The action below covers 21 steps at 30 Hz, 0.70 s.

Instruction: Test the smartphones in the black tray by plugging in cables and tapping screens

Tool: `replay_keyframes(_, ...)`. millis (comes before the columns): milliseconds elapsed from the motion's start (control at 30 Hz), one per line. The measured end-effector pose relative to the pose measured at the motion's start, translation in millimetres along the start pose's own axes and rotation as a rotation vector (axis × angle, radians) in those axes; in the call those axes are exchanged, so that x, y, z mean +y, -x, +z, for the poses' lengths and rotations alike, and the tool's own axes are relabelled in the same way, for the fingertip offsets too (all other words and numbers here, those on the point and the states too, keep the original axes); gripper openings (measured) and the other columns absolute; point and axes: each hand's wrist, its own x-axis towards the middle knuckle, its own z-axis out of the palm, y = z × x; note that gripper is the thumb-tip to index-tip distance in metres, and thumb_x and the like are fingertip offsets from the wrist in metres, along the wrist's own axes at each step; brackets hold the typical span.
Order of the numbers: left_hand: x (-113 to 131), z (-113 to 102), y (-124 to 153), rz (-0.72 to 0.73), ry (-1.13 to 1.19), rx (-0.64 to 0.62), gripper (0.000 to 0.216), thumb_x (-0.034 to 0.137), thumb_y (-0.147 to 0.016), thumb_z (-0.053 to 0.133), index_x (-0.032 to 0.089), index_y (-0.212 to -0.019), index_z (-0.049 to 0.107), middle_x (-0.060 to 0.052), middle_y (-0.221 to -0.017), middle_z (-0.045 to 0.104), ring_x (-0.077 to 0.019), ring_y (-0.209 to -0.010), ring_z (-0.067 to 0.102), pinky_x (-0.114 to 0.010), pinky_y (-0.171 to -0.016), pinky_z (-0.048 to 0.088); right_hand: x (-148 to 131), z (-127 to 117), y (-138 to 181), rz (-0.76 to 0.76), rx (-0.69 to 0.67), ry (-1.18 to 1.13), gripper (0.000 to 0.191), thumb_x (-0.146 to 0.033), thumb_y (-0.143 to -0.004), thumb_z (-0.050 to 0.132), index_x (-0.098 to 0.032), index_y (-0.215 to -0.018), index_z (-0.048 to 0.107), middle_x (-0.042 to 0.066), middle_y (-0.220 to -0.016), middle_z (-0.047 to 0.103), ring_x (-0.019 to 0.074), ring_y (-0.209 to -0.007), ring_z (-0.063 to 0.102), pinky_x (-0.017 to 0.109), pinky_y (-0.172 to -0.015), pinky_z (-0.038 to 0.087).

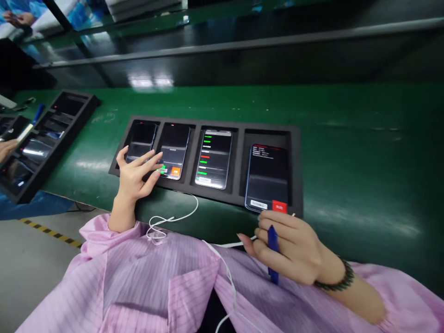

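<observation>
A black foam tray (239, 199) holds several smartphones in a row. My left hand (135, 173) is open over its left end, fingers spread, fingertips at the lower part of a phone (173, 148) with green and orange buttons. Partly behind that hand lies the leftmost phone (143, 136), its screen dark. A third phone (214, 157) shows a list with green and red lines. The rightmost phone (267, 175) sits tilted, its lower end overlapping the tray's front wall. My right hand (291, 245), fingers curled, holds a slim blue stick-like tool (273, 243) just below that phone.
A white cable (173, 218) loops on the green bench (357, 175) and over my pink clothing. Another foam tray (74, 125) with phones stands at the left, where a co-worker's hand (7, 149) is. A dark raised ledge (243, 46) runs along the back.
</observation>
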Motion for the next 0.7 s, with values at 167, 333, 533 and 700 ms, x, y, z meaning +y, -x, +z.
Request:
replay_keyframes(167, -4, 2, 2, 0.055, 0.032, 0.059, 0.032, 0.034, -0.094, 0.052, 0.027, -0.115, 0.075, 0.000, -0.083, 0.080, -0.0308, -0.098, 0.076, -0.061, -0.118, 0.016, 0, 4, 0, -0.042, 0.036, 0.032, 0.041, -0.002, -0.082, 0.071, -0.023, -0.059, 0.045, -0.006, -0.049, 0.036, 0.0109, -0.052, 0.039, 0.029, -0.058, 0.049)
replay_keyframes(333, -3, -1, 2, 0.160, 0.053, 0.225, 0.032, 0.028, -0.090, 0.055, 0.026, -0.114, 0.075, 0.001, -0.078, 0.080, -0.0306, -0.094, 0.077, -0.058, -0.115, 0.022, 0, 6, -3, -0.071, 0.065, 0.038, 0.041, -0.003, -0.085, 0.066, -0.022, -0.054, 0.046, -0.005, -0.047, 0.036, 0.0106, -0.050, 0.035, 0.028, -0.054, 0.047)
replay_keyframes(533, 36, -13, 11, 0.333, 0.138, 0.181, 0.015, 0.025, -0.091, 0.058, 0.018, -0.088, 0.071, 0.002, -0.066, 0.074, -0.0155, -0.055, 0.067, -0.039, -0.082, 0.040, 0, 14, -9, -0.087, 0.118, 0.078, 0.048, -0.005, -0.086, 0.066, -0.020, -0.049, 0.039, -0.005, -0.046, 0.037, 0.0105, -0.051, 0.033, 0.027, -0.057, 0.046)
replay_keyframes(700, 75, -2, 36, 0.243, 0.178, -0.223, 0.031, 0.043, -0.096, 0.059, 0.016, -0.085, 0.069, 0.000, -0.063, 0.070, -0.0145, -0.056, 0.064, -0.031, -0.060, 0.038, -10, 28, -23, -0.084, 0.089, 0.090, 0.045, -0.004, -0.088, 0.064, -0.020, -0.052, 0.042, -0.004, -0.048, 0.036, 0.0122, -0.055, 0.030, 0.028, -0.058, 0.042)
